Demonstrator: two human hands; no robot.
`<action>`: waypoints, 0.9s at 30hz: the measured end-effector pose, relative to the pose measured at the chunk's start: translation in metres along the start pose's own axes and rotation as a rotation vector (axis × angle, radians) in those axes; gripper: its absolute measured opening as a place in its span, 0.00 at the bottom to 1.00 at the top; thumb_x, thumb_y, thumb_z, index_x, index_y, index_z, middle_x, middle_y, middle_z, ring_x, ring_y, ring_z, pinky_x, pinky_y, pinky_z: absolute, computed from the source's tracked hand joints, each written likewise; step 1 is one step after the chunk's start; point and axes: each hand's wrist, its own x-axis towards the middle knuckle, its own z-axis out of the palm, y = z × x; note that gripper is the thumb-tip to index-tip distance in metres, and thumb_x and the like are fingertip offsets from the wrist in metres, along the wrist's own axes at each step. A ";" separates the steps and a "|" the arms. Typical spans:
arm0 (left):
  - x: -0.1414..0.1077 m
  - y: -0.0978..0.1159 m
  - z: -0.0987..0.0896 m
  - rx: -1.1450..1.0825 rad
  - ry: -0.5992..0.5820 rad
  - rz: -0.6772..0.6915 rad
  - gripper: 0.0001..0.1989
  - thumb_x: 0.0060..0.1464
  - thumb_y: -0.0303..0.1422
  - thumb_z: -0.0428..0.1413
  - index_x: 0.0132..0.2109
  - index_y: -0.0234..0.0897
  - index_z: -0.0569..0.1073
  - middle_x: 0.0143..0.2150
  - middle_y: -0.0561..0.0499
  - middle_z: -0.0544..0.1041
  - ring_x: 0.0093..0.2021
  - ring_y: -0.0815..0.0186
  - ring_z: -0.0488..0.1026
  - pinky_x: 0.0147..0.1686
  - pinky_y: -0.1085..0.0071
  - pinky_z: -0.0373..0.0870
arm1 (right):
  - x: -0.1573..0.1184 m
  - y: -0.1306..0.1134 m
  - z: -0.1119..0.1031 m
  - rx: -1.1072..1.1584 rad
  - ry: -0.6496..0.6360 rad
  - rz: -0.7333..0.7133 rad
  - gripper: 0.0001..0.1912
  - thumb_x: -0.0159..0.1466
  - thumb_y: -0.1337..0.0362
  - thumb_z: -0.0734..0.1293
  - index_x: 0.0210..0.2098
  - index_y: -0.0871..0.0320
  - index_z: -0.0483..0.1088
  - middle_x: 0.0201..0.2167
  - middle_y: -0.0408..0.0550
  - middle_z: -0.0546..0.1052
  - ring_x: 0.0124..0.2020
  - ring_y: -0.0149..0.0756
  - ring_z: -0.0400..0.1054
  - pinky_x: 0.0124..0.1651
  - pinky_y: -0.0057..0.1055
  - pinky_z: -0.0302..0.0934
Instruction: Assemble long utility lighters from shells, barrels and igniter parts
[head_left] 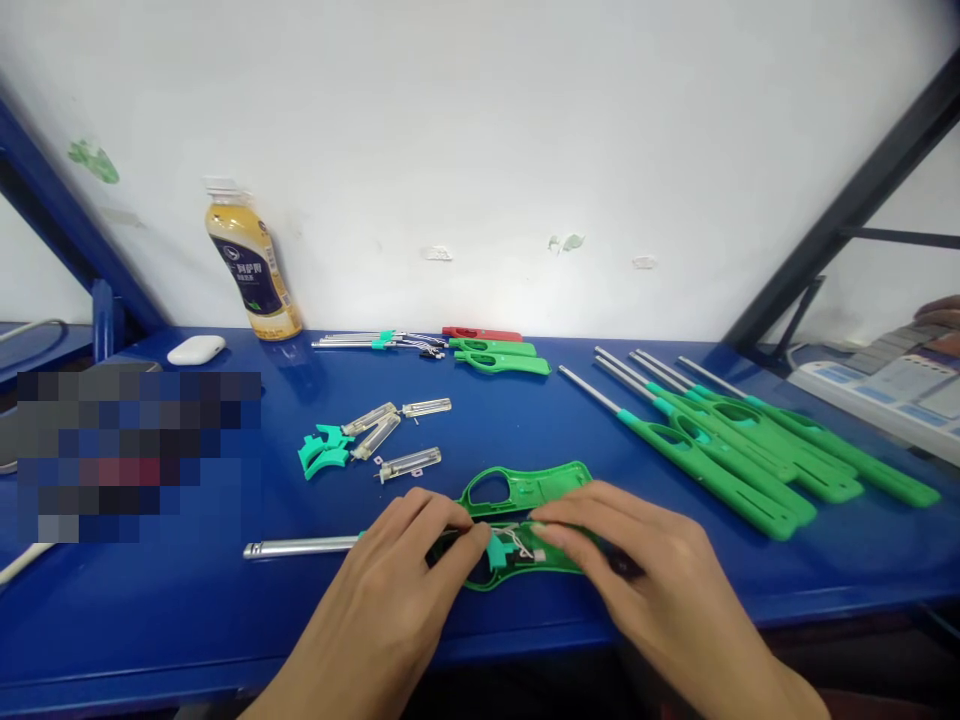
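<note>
Forearms (334,655) are slanting inward, left hand (401,560) and right hand (649,560) arching over a green shell (555,548), fingertips (474,545) bunching close; whether they are pinching its wires (514,537), I cannot tell.

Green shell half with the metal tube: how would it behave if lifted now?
The green shell half probably stays stiff, looking like moulded plastic with a raised rim. The white wires look thin and bent, so they may flop or slip out of the open side. The metal tube juts out to the left, so that end may dip.
</note>
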 end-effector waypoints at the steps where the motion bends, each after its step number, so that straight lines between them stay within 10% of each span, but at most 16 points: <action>1: 0.000 0.000 0.000 0.007 0.000 -0.003 0.16 0.71 0.20 0.49 0.59 0.35 0.74 0.48 0.45 0.76 0.44 0.60 0.72 0.41 0.64 0.74 | 0.004 0.000 -0.001 -0.027 -0.043 0.002 0.07 0.75 0.63 0.67 0.47 0.46 0.78 0.43 0.37 0.82 0.39 0.29 0.79 0.46 0.24 0.69; 27: 0.001 0.002 -0.001 0.044 0.000 -0.024 0.15 0.70 0.19 0.47 0.55 0.37 0.73 0.46 0.46 0.75 0.40 0.62 0.72 0.39 0.66 0.73 | 0.012 0.005 -0.008 -0.269 -0.214 -0.180 0.12 0.78 0.61 0.62 0.57 0.41 0.70 0.50 0.39 0.79 0.38 0.33 0.80 0.38 0.31 0.68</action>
